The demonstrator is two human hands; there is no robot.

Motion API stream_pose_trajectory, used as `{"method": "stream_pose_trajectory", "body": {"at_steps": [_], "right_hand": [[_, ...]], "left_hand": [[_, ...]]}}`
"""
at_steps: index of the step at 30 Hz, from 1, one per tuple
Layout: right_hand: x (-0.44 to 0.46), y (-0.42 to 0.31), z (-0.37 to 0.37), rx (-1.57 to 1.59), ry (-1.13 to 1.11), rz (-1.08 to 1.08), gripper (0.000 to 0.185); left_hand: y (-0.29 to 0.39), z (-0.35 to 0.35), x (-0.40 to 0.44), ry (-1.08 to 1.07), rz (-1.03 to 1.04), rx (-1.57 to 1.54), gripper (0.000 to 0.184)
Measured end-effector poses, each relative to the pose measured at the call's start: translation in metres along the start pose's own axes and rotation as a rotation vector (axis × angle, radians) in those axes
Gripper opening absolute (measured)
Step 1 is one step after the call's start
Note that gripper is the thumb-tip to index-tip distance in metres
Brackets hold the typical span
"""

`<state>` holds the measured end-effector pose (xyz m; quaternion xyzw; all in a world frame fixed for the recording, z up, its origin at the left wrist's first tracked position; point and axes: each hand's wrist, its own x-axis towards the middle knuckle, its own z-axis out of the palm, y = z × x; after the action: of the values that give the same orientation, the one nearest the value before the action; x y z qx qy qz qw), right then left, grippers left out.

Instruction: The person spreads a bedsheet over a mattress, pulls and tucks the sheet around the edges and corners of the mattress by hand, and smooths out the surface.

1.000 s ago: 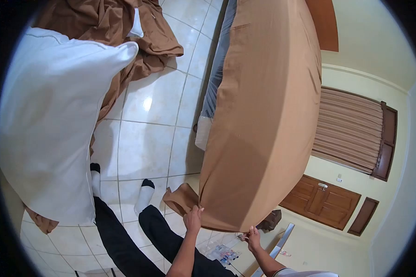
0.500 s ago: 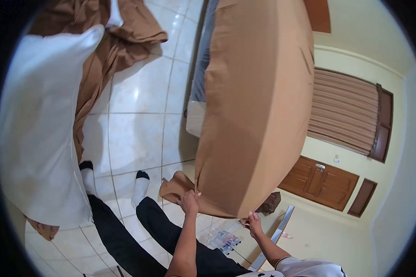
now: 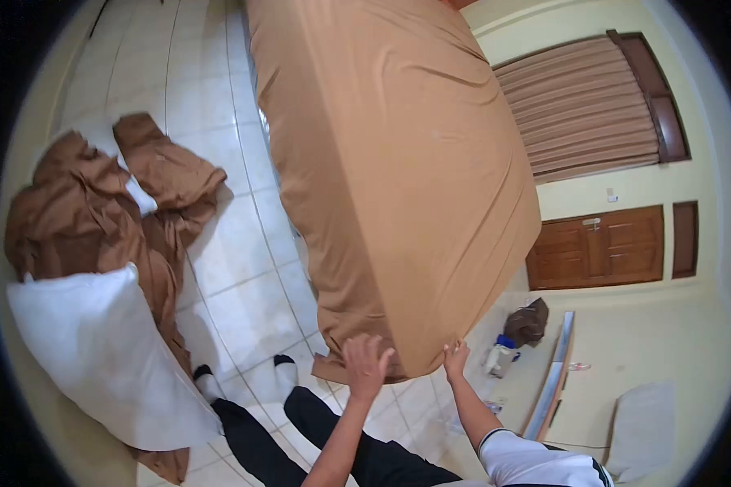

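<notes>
A brown sheet (image 3: 414, 178) covers the bed, with creases running across its top and its side hanging over the edge. At the near corner my left hand (image 3: 368, 367) lies against the hanging cloth, its fingers spread. My right hand (image 3: 456, 357) is closed on the edge of the sheet, a little to the right of the corner. A loose flap of the sheet hangs below and beside my left hand.
A white pillow (image 3: 110, 357) and crumpled brown cloth (image 3: 81, 219) are at the left. My socked feet stand on the tiled floor (image 3: 235, 252). Beyond the bed are a wooden door (image 3: 597, 247), a curtained window (image 3: 581, 114) and a dark brown bag (image 3: 528, 322).
The view has swung, showing more of the bed's top. My left hand has opened from its grip on the cloth and spread its fingers. My right hand still holds the sheet's edge.
</notes>
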<state>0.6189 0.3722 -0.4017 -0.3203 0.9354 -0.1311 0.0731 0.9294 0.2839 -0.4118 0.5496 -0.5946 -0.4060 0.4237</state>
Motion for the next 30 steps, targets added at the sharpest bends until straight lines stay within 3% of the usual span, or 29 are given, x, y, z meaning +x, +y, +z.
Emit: {"method": "stream_pose_trajectory", "body": {"at_steps": [2, 3, 5, 9, 12, 14, 18, 20, 21, 25, 27, 28, 30], "right_hand": [[-0.017, 0.004, -0.011, -0.396, -0.056, -0.217, 0.052], [-0.028, -0.002, -0.018, -0.357, -0.060, -0.211, 0.052], [-0.052, -0.012, -0.038, -0.006, -0.234, 0.046, 0.049], [-0.096, 0.020, -0.058, 0.016, -0.339, 0.061, 0.048], [-0.137, 0.048, -0.069, 0.106, -0.362, 0.200, 0.045], [-0.153, 0.061, -0.075, 0.270, -0.372, 0.478, 0.036], [-0.145, 0.078, -0.086, 0.441, -0.316, 0.680, 0.026], [-0.121, 0.111, -0.074, 0.665, -0.190, 0.601, 0.026], [-0.099, 0.135, -0.073, 0.653, -0.271, 0.578, 0.027], [0.014, 0.143, -0.096, 0.987, -0.159, 0.714, 0.033], [0.078, 0.185, -0.082, 1.084, -0.179, 0.682, 0.029], [0.105, 0.195, -0.078, 1.086, -0.157, 0.682, 0.026], [0.150, 0.224, -0.066, 1.169, -0.199, 0.631, 0.022]], "left_hand": [[0.018, 0.004, -0.008, -0.208, 0.177, 0.092, 0.038], [0.025, 0.004, -0.010, -0.212, 0.198, 0.124, 0.038], [0.038, 0.001, -0.015, -0.514, 0.361, 0.287, 0.043], [0.044, -0.016, -0.028, -0.687, 0.371, 0.530, 0.044], [0.052, -0.024, -0.025, -0.829, 0.397, 0.631, 0.041], [0.072, -0.025, -0.011, -0.894, 0.392, 0.593, 0.035], [0.101, -0.002, -0.003, -0.788, 0.511, 0.537, 0.029], [0.118, 0.025, -0.001, -0.815, 0.491, 0.512, 0.029], [0.126, 0.044, -0.006, -0.809, 0.458, 0.479, 0.030], [0.144, 0.138, -0.018, -0.835, 0.479, 0.445, 0.031], [0.158, 0.176, -0.029, -0.667, 0.414, 0.585, 0.033], [0.164, 0.193, -0.035, -0.728, 0.439, 0.591, 0.033], [0.178, 0.231, -0.046, -0.603, 0.421, 0.723, 0.041]]}}
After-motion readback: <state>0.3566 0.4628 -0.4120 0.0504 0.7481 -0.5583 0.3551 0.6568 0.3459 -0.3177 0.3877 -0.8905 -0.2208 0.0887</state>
